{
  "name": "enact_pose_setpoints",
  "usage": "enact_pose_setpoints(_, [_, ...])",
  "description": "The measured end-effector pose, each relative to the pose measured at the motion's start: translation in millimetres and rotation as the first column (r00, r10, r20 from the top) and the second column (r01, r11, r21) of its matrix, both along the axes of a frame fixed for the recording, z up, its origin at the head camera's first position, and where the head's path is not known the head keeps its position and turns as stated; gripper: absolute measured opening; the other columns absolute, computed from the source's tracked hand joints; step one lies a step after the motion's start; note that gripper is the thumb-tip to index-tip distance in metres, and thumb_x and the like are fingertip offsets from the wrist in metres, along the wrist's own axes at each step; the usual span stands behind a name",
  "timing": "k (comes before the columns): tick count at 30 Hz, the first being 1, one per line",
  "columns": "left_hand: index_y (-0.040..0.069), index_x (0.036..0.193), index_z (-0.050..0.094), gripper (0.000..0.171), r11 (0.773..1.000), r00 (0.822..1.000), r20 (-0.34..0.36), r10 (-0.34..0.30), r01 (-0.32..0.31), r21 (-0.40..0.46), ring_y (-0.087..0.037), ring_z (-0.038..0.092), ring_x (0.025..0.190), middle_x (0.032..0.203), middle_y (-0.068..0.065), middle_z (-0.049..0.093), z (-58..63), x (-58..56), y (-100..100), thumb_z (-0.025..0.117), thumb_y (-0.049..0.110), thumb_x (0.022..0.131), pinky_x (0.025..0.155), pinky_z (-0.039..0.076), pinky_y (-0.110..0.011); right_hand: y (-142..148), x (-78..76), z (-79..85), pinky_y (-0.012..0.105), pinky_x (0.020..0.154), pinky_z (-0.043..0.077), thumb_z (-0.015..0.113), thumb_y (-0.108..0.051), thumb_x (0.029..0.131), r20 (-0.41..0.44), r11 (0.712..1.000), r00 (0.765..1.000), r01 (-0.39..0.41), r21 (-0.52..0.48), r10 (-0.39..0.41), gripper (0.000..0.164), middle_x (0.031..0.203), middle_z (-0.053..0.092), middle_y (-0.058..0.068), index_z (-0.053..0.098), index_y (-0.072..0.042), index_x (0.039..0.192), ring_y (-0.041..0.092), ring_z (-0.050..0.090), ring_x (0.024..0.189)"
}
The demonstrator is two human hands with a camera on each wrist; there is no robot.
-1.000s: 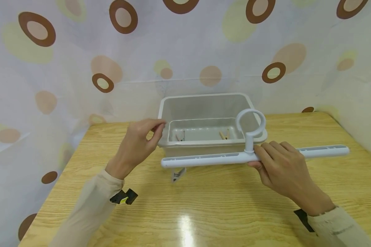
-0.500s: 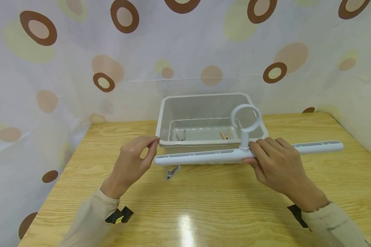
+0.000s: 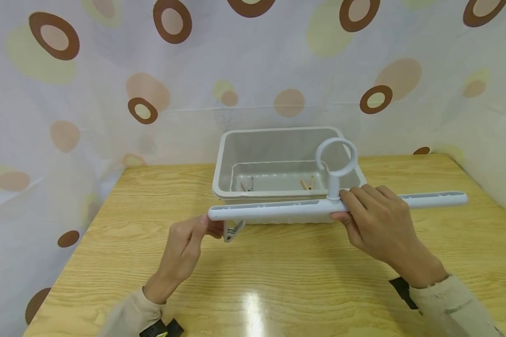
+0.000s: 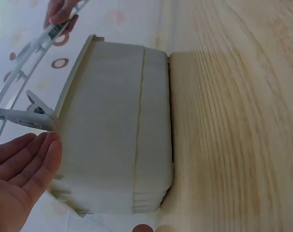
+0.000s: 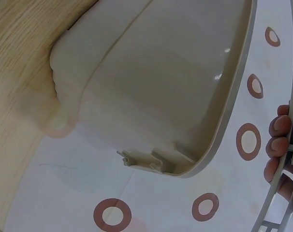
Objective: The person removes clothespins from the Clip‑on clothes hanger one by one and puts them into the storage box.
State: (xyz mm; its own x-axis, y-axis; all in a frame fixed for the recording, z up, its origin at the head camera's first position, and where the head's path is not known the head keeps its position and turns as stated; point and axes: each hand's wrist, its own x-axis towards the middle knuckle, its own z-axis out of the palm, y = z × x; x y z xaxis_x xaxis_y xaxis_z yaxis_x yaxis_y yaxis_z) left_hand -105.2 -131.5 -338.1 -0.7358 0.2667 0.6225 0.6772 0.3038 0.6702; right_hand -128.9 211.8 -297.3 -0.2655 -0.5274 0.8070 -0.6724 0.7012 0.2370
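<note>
My right hand [image 3: 379, 227] grips a white plastic hanger [image 3: 274, 209] near its middle, just right of the stem under its ring top. The hanger's long slotted bar is held level in front of the bin. A white clip [image 3: 233, 230] hangs under the bar's left end. My left hand [image 3: 181, 252] is right at that end, thumb up beside the bar and fingertips behind it in the head view. In the left wrist view its fingers [image 4: 28, 162] are straight and together, just below the clip's tip, curled round nothing.
A pale grey plastic bin [image 3: 274, 193] stands behind the hanger on the wooden table [image 3: 303, 290]. Small clothespins [image 3: 307, 184] lie on its floor. A patterned curtain [image 3: 253, 61] hangs at the table's back and sides.
My left hand, raised with thumb and fingertips together by the bin's left rim, has come down to the bar's left end and its fingers have spread out. The hanger has shifted slightly left and up.
</note>
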Motion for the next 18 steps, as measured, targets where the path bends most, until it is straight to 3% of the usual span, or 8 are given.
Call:
enact_pose_setpoints(3, [-0.008,0.098,0.068,0.036,0.998,0.998,0.051,-0.043,0.040,0.055,-0.019,0.069,0.075,0.087,-0.014,0.072,-0.8,3.4,5,0.033,-0.001,0.102,0.067,0.058,-0.033,-2,-1.5,2.3,0.040,0.043,0.037,0.034,-0.040,0.104,-0.008,1.000,1.000,-0.004,-0.008,0.004,0.054,0.059,0.043,0.008,0.052,0.005,0.080,0.027,0.044,0.049])
enact_pose_setpoints(7, [-0.007,0.105,0.066,0.025,0.995,0.994,0.079,-0.079,0.074,0.066,-0.018,0.070,0.081,0.094,-0.017,0.071,-2.3,3.4,12,0.043,0.002,0.101,0.070,0.058,-0.033,-3,-2.6,5.0,0.040,0.043,0.037,0.034,-0.040,0.104,-0.010,1.000,1.000,-0.002,-0.016,0.001,0.054,0.058,0.042,0.007,0.050,0.003,0.077,0.026,0.042,0.048])
enact_pose_setpoints(13, [-0.004,0.109,0.063,0.017,0.978,0.973,0.155,-0.173,0.151,0.145,-0.024,0.070,0.083,0.092,-0.017,0.070,-2.8,1.0,23,0.055,-0.001,0.095,0.076,0.057,-0.036,-2,-3.2,6.6,0.041,0.043,0.038,0.035,-0.041,0.104,0.007,1.000,1.000,0.009,-0.027,-0.009,0.053,0.059,0.045,0.008,0.049,0.002,0.076,0.027,0.044,0.048])
enact_pose_setpoints(18, [-0.007,0.109,0.063,0.017,0.971,0.965,0.173,-0.197,0.167,0.173,-0.029,0.069,0.081,0.091,-0.018,0.070,-4.4,0.4,26,0.057,-0.005,0.093,0.074,0.058,-0.036,1,-4.0,6.2,0.042,0.044,0.039,0.037,-0.040,0.104,0.004,0.999,1.000,0.017,-0.031,-0.017,0.052,0.060,0.049,0.010,0.049,0.002,0.076,0.028,0.046,0.049])
